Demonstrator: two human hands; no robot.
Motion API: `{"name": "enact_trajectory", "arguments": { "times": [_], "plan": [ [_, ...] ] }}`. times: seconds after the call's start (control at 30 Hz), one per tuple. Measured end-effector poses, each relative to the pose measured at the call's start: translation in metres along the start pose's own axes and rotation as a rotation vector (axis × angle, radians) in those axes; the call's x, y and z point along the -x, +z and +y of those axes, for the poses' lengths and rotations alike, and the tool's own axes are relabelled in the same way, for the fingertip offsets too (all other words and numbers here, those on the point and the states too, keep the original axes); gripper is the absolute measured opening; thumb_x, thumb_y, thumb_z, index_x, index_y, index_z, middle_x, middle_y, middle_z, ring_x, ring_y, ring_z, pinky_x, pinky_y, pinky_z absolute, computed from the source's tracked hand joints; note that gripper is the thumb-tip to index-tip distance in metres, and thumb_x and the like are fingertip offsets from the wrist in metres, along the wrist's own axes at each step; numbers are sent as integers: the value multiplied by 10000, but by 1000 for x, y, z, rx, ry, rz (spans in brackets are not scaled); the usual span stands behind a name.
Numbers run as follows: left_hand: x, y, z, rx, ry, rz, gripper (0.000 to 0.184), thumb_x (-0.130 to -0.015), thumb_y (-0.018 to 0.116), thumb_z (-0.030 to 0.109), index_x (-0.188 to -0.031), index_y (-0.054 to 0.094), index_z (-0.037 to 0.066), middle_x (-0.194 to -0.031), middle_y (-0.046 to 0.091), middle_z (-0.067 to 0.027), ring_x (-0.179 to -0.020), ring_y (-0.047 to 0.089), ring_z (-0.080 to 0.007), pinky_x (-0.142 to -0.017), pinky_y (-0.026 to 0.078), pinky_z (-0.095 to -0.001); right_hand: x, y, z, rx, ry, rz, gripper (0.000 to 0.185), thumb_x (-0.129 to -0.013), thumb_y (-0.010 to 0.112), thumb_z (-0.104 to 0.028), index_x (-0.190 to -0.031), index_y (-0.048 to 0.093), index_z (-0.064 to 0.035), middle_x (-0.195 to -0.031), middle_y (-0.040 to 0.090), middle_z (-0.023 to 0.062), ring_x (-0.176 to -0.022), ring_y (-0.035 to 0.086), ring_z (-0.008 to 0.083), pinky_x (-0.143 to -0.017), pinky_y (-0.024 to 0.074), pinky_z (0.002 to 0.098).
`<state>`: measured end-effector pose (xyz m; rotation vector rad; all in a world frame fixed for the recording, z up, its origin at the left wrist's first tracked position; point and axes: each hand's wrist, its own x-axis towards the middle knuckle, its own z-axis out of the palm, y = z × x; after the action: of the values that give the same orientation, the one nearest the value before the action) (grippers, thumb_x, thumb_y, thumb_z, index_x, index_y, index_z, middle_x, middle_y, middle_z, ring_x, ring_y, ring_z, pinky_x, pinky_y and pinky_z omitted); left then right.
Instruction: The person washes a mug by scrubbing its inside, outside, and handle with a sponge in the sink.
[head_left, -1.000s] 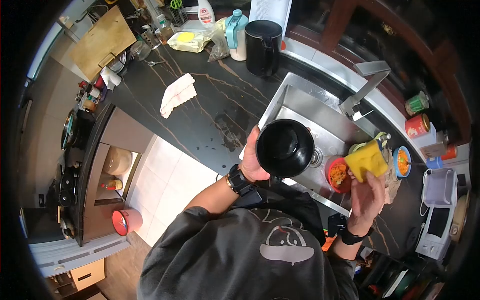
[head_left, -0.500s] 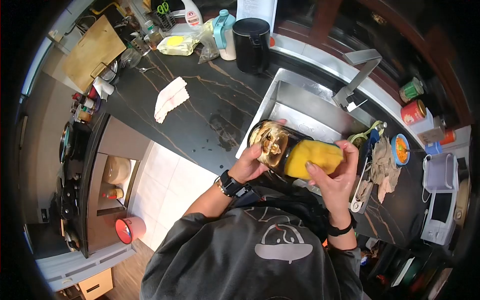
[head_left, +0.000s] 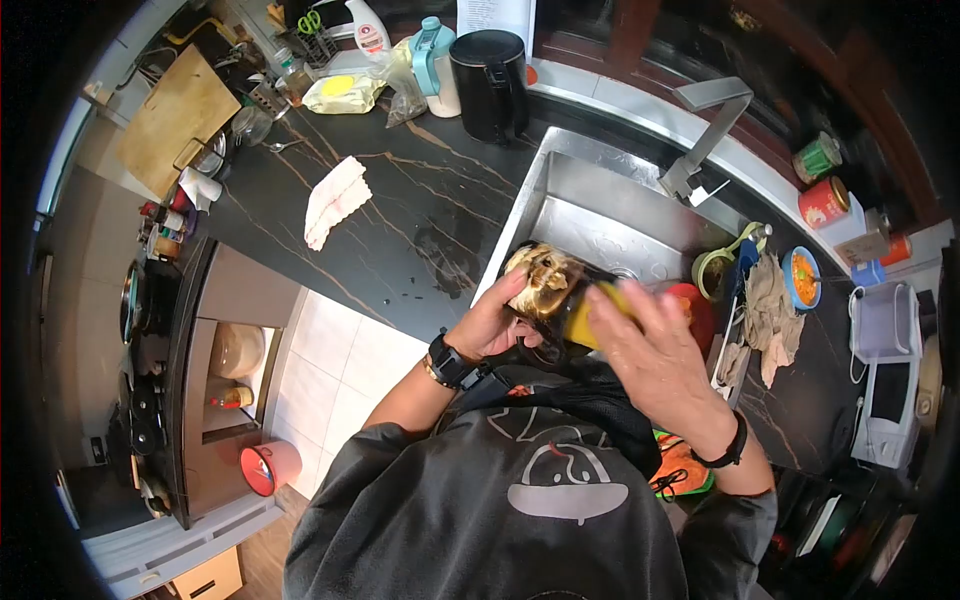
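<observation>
My left hand (head_left: 492, 318) is closed around a dark, glossy, jar-like vessel (head_left: 547, 288) with a gold-brown end, held tilted over the sink's near edge. At the vessel's other end is a yellow sponge (head_left: 590, 318), partly covered by my right hand (head_left: 655, 360). The right hand's fingers reach over the sponge and are smeared by motion. Whether the sponge is inside the vessel or only against it, I cannot tell. Below both hands lies the steel sink (head_left: 590, 232).
A faucet (head_left: 715, 130) rises behind the sink. Right of it are a green-handled strainer (head_left: 712, 272), a red round item (head_left: 692, 312), draped cloths (head_left: 768, 305) and a blue bowl (head_left: 803, 280). A pinkish cloth (head_left: 336, 203) and a black kettle (head_left: 490, 88) are on the counter.
My right hand has turned palm-down over the sponge and moved lower, covering more of it. The red round item by the sink has come into view. My left hand still holds the vessel.
</observation>
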<state>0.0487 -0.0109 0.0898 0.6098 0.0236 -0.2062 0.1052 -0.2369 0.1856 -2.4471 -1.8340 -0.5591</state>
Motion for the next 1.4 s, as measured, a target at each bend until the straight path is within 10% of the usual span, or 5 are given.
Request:
{"name": "enact_trajectory", "arguments": {
  "times": [0.3, 0.57, 0.87, 1.23, 1.4],
  "plan": [
    [-8, 16, 19, -452, 252, -30, 777, -799, 634, 413, -1371, 318, -9, -1225, 529, -117, -1068, 575, -181, -875, 496, -310, -6, 7, -13, -108, 5, -61, 435, -771, 587, -151, -1154, 546, 52, -1213, 519, 181, -1191, 443, 363, -992, 388, 405],
    [-22, 34, 13, -274, 197, -46, 937, -690, 710, 492, -1359, 326, -40, -1213, 524, -116, -1093, 550, -192, -964, 428, -311, -33, 12, -22, -2654, 614, 121, 598, -703, 656, 10, -1263, 450, 48, -1219, 536, 106, -1126, 513, 167, -959, 389, 296],
    [-28, 27, 9, -449, 188, 64, 717, -840, 594, 349, -1400, 321, -6, -1224, 543, -104, -1116, 548, -180, -967, 433, -317, -22, 48, 1, -635, 37, -353, 361, -712, 610, -110, -1037, 530, 25, -866, 575, 248, -773, 552, 448, -712, 441, 509],
    [-40, 27, 9, -274, 89, 50, 710, -877, 537, 441, -1400, 327, 10, -1230, 540, -89, -1083, 562, -169, -952, 454, -311, -31, 37, -13, -2616, 607, 184, 485, -719, 675, 15, -1156, 463, 28, -1055, 563, 74, -947, 552, 107, -773, 448, 259],
    [-32, 34, 16, -491, 122, 108, 634, -887, 559, 403, -1367, 398, 21, -1122, 586, -65, -934, 578, -112, -778, 471, -250, -20, 60, -20, -1187, 202, 102, 361, -712, 610, -7, -1058, 512, 22, -964, 607, 178, -890, 602, 297, -770, 470, 398]
  ]
}}
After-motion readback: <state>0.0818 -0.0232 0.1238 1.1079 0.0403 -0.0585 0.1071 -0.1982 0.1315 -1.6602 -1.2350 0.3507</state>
